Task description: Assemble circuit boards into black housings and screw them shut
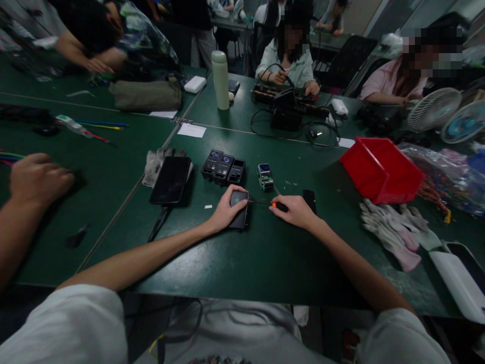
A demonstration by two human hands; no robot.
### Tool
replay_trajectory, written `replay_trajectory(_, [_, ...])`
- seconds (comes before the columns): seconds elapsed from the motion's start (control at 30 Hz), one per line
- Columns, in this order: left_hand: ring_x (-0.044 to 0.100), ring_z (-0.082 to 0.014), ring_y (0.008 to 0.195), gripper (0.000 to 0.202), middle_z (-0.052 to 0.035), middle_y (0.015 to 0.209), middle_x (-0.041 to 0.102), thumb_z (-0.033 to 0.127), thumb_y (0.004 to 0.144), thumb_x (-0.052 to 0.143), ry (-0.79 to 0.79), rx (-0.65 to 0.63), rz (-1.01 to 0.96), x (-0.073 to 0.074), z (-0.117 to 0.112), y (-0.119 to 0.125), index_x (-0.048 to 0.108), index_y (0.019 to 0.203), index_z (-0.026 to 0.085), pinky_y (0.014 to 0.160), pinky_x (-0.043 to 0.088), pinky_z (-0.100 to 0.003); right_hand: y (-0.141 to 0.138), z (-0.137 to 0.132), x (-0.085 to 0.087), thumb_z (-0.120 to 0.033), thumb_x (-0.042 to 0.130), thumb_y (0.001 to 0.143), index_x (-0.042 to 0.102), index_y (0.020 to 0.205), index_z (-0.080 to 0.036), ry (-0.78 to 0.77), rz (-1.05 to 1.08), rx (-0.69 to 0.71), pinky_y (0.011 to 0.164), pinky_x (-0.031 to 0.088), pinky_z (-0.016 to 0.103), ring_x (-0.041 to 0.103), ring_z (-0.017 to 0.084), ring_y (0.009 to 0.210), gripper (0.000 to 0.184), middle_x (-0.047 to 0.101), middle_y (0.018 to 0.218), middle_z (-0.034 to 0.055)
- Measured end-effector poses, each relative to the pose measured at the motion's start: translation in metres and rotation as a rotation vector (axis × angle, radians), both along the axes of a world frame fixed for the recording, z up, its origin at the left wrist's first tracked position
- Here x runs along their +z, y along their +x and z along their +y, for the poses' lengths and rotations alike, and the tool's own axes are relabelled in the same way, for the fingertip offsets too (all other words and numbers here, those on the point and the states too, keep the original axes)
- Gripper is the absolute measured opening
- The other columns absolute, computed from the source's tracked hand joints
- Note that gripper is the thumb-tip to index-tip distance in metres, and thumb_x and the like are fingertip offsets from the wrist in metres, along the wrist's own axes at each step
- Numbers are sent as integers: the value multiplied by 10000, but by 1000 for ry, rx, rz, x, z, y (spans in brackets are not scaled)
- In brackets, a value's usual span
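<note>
My left hand (225,210) grips a small black device (239,208) with a green spot on its top, holding it flat on the green table (250,258). My right hand (293,210) is closed in a pinch on a thin tool with an orange tip (274,205), whose point aims at the device's right side. Just beyond lie three black modules (223,169) in a row, a small circuit board (265,177) and a small black part (309,198).
A black phone (171,179) lies left on a grey glove (153,164). A red bin (381,169) and white gloves (394,230) sit right, and a white tray (460,283) at the near right edge. Another person's hand (36,179) rests far left. People work across the table near a pale bottle (220,79).
</note>
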State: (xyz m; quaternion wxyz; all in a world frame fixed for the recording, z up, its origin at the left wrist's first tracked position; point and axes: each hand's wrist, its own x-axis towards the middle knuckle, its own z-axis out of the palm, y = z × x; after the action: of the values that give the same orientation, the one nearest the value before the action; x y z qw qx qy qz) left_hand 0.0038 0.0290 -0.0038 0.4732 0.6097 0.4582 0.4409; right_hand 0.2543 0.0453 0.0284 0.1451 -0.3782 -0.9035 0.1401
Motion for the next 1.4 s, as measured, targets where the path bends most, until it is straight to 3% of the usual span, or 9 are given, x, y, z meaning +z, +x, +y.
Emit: replay_trajectory(1.4, [595,-181,914,304,-32,1057,617,367,818,579,15,4,8,1,0,0,495,1054,194,874,454,-330,0,0,-3,-370,506,919,617,1016,-147,-3,-5,-1,668,465,268,640,167,729,267,696,857,71])
